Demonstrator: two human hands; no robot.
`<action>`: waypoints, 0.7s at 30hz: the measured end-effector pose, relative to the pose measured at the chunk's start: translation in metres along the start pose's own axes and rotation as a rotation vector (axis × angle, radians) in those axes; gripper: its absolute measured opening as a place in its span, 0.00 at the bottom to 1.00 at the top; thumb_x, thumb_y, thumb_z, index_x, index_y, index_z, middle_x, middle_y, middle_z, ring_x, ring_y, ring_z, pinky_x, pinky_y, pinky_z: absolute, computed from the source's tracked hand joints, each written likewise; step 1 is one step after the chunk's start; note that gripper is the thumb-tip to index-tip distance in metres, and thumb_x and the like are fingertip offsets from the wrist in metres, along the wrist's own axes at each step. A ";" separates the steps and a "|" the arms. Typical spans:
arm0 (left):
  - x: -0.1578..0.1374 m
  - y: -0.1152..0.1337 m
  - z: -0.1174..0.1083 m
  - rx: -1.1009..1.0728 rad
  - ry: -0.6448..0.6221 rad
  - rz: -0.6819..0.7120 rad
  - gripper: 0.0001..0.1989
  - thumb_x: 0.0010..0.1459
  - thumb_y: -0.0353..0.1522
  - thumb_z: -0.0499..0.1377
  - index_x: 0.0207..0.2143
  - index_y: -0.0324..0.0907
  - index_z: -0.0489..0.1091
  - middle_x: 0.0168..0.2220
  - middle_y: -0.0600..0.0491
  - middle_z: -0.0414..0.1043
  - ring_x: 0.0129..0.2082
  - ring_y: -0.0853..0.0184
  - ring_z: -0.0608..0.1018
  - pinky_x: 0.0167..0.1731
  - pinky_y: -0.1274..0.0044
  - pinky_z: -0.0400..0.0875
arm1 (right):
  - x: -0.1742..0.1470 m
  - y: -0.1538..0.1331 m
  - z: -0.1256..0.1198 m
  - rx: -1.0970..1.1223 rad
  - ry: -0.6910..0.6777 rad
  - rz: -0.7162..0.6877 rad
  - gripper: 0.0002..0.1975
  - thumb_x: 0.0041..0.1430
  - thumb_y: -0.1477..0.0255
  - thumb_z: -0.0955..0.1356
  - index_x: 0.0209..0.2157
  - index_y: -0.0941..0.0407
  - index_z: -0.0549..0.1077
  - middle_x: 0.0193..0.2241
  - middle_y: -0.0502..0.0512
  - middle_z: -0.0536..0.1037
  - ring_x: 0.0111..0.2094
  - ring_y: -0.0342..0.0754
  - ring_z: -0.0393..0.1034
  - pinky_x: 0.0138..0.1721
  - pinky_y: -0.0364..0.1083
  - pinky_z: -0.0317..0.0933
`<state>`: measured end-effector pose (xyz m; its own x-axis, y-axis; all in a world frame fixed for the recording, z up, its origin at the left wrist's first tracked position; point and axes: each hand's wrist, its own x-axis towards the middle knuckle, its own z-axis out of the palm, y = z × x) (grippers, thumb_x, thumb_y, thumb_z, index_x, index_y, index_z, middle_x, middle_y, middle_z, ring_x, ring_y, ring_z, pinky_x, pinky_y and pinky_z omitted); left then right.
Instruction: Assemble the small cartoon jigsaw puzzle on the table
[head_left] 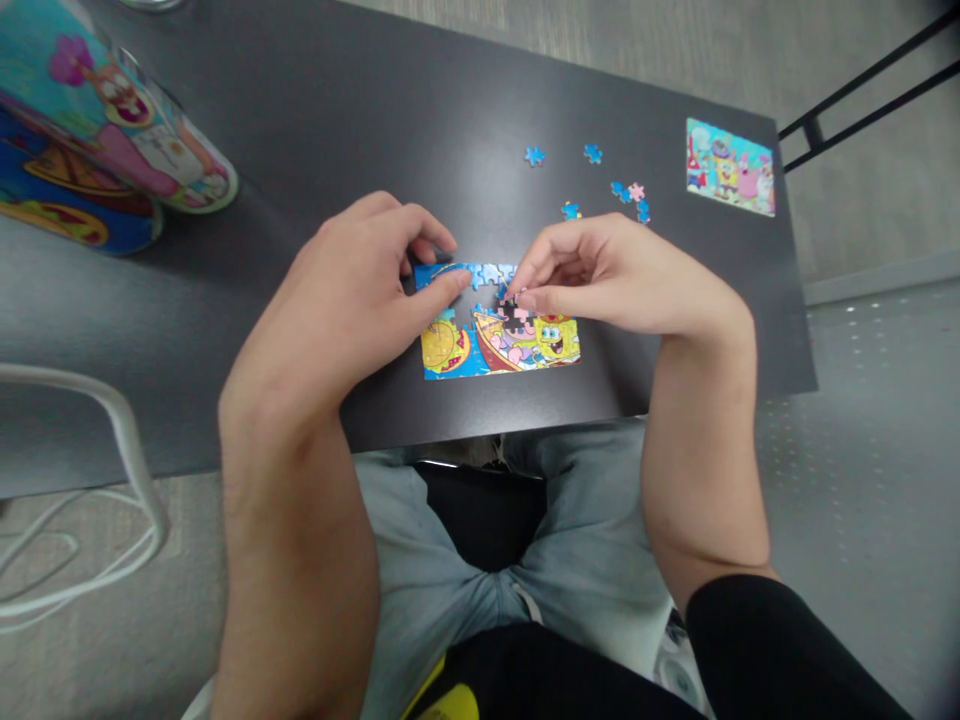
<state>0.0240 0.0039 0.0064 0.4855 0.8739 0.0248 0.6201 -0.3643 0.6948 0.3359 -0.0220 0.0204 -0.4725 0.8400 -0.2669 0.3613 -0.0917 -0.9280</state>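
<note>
A partly assembled cartoon jigsaw puzzle point(517, 355) lies on the dark table, with bare gaps in its middle. My left hand point(367, 285) rests at its upper left corner, thumb on the pieces and fingers spread apart, holding nothing. Over the puzzle's upper right part, my right hand point(600, 275) pinches a small puzzle piece point(508, 295) between thumb and fingertips; most of the piece is hidden. Beyond the right hand lie several loose pieces, among them a blue piece point(534, 156), another blue piece point(593, 154) and a pink piece point(636, 191).
A cartoon picture card point(730, 168) lies at the right end of the dark table point(420, 110). Two cartoon-printed containers point(150, 140) stand at the far left. A white cable point(127, 440) curves over the table's front left edge. Black metal bars point(870, 95) are at the upper right.
</note>
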 end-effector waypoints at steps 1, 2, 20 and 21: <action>0.000 0.001 0.000 -0.002 -0.004 -0.005 0.15 0.73 0.55 0.70 0.50 0.59 0.86 0.54 0.45 0.85 0.54 0.41 0.87 0.60 0.45 0.83 | -0.001 -0.002 0.001 -0.010 -0.008 0.021 0.08 0.76 0.62 0.86 0.48 0.49 0.91 0.45 0.56 0.96 0.47 0.56 0.89 0.53 0.55 0.87; 0.000 0.001 -0.001 -0.004 -0.008 -0.009 0.16 0.72 0.55 0.70 0.50 0.59 0.87 0.54 0.45 0.85 0.55 0.41 0.86 0.60 0.45 0.82 | -0.001 -0.004 0.002 -0.022 -0.015 0.042 0.07 0.77 0.62 0.86 0.47 0.48 0.92 0.46 0.57 0.96 0.48 0.58 0.89 0.55 0.57 0.88; 0.001 0.002 -0.001 0.004 0.000 -0.008 0.22 0.71 0.57 0.70 0.53 0.54 0.87 0.55 0.45 0.84 0.51 0.44 0.83 0.59 0.44 0.81 | 0.003 -0.013 0.008 -0.188 0.049 0.081 0.10 0.71 0.67 0.89 0.43 0.48 0.88 0.37 0.53 0.87 0.40 0.55 0.77 0.44 0.57 0.76; 0.001 0.003 -0.001 0.003 -0.001 -0.008 0.22 0.70 0.57 0.70 0.53 0.54 0.87 0.55 0.45 0.84 0.52 0.43 0.84 0.59 0.44 0.80 | 0.002 -0.012 0.007 -0.196 0.060 0.070 0.10 0.72 0.67 0.88 0.43 0.48 0.88 0.36 0.53 0.87 0.39 0.54 0.77 0.42 0.57 0.74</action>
<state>0.0253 0.0038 0.0088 0.4812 0.8764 0.0185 0.6260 -0.3584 0.6926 0.3250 -0.0229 0.0287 -0.3941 0.8662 -0.3073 0.5433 -0.0500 -0.8380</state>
